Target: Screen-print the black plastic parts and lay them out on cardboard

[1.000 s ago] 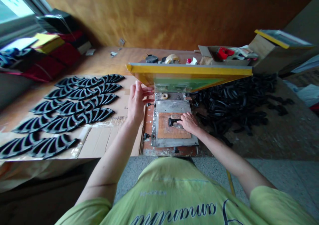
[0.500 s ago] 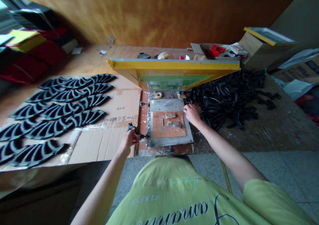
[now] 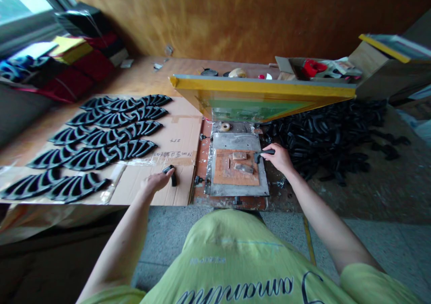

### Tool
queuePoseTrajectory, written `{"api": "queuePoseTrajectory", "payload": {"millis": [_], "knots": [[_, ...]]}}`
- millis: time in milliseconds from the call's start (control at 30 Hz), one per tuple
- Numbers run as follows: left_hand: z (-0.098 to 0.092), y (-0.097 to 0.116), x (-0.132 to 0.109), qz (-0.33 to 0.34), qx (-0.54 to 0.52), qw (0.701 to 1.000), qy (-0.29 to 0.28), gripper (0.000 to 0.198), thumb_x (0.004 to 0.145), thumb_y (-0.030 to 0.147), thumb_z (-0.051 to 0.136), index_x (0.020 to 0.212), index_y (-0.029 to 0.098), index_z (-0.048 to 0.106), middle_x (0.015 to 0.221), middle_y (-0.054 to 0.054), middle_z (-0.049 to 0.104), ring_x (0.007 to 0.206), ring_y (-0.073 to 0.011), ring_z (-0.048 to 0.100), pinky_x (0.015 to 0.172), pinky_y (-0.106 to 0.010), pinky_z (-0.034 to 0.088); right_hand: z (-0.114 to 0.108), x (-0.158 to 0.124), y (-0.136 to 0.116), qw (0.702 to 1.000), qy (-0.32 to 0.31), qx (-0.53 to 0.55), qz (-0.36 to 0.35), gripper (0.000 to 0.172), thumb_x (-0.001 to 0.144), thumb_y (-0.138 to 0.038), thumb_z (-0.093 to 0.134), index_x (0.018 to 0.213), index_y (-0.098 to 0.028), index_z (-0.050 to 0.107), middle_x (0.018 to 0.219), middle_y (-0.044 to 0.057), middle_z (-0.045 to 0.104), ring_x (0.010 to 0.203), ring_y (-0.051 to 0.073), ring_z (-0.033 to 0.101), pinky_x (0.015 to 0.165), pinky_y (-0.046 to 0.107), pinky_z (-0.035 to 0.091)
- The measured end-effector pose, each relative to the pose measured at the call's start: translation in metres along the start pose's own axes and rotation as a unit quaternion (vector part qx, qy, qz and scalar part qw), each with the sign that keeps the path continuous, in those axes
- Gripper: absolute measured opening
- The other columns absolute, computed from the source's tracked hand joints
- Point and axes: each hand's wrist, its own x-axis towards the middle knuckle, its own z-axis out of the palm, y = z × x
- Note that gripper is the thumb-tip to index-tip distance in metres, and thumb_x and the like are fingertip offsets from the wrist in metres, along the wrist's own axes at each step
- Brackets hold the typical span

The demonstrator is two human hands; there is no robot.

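My left hand is closed around a small curved black plastic piece and holds it on the cardboard sheet, just left of the printing base. My right hand grips another black piece at the right edge of the metal plate. An orange jig pad with two small blocks lies on that plate. Above it, the yellow-framed printing screen stands tilted up.
Rows of black curved pieces lie spread on the cardboard at left. A big heap of black pieces covers the table at right. Boxes, tape rolls and small jars stand at the back. Red and yellow stacks sit far left.
My left hand carried a black piece from the base's left edge out onto the cardboard. My right hand picked up a black piece at the plate's right edge.
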Motion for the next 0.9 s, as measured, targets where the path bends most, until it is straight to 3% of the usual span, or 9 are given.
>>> {"api": "queuePoseTrajectory", "payload": {"millis": [133,233,300,400,467,600,700,800,900], "knots": [[-0.013,0.077,0.013,0.097,-0.132,0.986,0.004,0.052,0.083,0.067,0.051,0.093,0.018,0.066,0.057,-0.004,0.058,0.049,-0.0187,0.055,0.054,-0.029,0.044,0.052,-0.015,-0.031,0.993,0.003,0.112,-0.031,0.023,0.086,-0.038,0.066,0.098,-0.019,0.069,0.087,0.003,0.071,0.076,0.019,0.070,0.072,0.034,0.057],[-0.018,0.154,0.008,0.219,-0.309,0.924,0.057,0.065,0.090,0.071,0.037,0.122,0.019,0.059,0.067,-0.003,0.062,0.052,-0.0138,0.057,0.055,-0.025,0.046,0.079,-0.022,-0.043,0.991,-0.012,0.004,-0.130,0.020,0.092,-0.027,0.059,0.104,-0.023,0.074,0.100,0.005,0.071,0.093,0.019,0.068,0.085,0.033,0.054],[-0.019,0.197,-0.002,0.266,-0.406,0.873,0.059,0.065,0.093,0.070,0.034,0.125,0.018,0.058,0.066,-0.002,0.060,0.053,-0.0115,0.057,0.056,-0.023,0.047,0.086,-0.025,-0.045,0.978,-0.029,-0.094,-0.183,0.025,0.093,-0.020,0.057,0.107,-0.026,0.077,0.104,0.006,0.071,0.097,0.019,0.065,0.088,0.033,0.052],[-0.019,0.224,-0.024,0.274,-0.459,0.844,0.040,0.065,0.095,0.068,0.029,0.121,0.018,0.061,0.063,-0.001,0.056,0.051,-0.0106,0.055,0.055,-0.023,0.047,0.080,-0.029,-0.045,0.954,-0.037,-0.193,-0.226,0.030,0.090,-0.015,0.060,0.111,-0.028,0.077,0.106,0.009,0.071,0.102,0.023,0.062,0.091,0.037,0.051],[-0.013,0.213,-0.041,0.268,-0.463,0.844,0.031,0.064,0.095,0.068,0.032,0.118,0.017,0.063,0.064,-0.001,0.057,0.052,-0.0114,0.055,0.053,-0.023,0.046,0.067,-0.029,-0.042,0.952,-0.040,-0.200,-0.228,0.030,0.088,-0.016,0.063,0.113,-0.027,0.076,0.108,0.008,0.072,0.101,0.022,0.062,0.089,0.035,0.052],[0.015,0.150,-0.072,0.190,-0.432,0.881,-0.025,0.061,0.091,0.070,0.042,0.109,0.017,0.068,0.071,-0.003,0.062,0.056,-0.0127,0.054,0.050,-0.023,0.041,0.018,-0.016,-0.027,0.979,0.046,-0.161,-0.116,0.021,0.094,-0.024,0.055,0.090,-0.021,0.075,0.087,0.002,0.073,0.081,0.014,0.062,0.082,0.026,0.054],[0.052,0.103,-0.083,0.103,-0.395,0.910,-0.071,0.058,0.086,0.067,0.054,0.115,0.019,0.068,0.070,-0.002,0.060,0.058,-0.0135,0.054,0.052,-0.023,0.041,-0.016,0.006,-0.025,0.980,0.121,-0.147,-0.056,0.028,0.095,-0.022,0.048,0.106,-0.020,0.074,0.094,0.006,0.072,0.082,0.019,0.065,0.081,0.032,0.054],[0.090,0.075,-0.077,0.062,-0.382,0.919,-0.082,0.070,0.079,0.058,0.067,0.137,0.020,0.056,0.067,0.001,0.059,0.059,-0.0138,0.054,0.053,-0.023,0.040,-0.016,0.032,-0.050,0.977,0.133,-0.127,-0.110,0.045,0.089,-0.029,0.062,0.133,-0.020,0.060,0.127,0.013,0.061,0.103,0.026,0.063,0.091,0.042,0.054],[0.113,0.062,-0.064,0.044,-0.366,0.925,-0.095,0.079,0.077,0.054,0.069,0.144,0.019,0.048,0.065,0.003,0.058,0.056,-0.0127,0.052,0.052,-0.022,0.037,0.011,0.047,-0.090,0.961,0.061,-0.179,-0.201,0.062,0.078,-0.030,0.078,0.135,-0.020,0.055,0.135,0.014,0.052,0.122,0.032,0.053,0.102,0.048,0.047]]}}
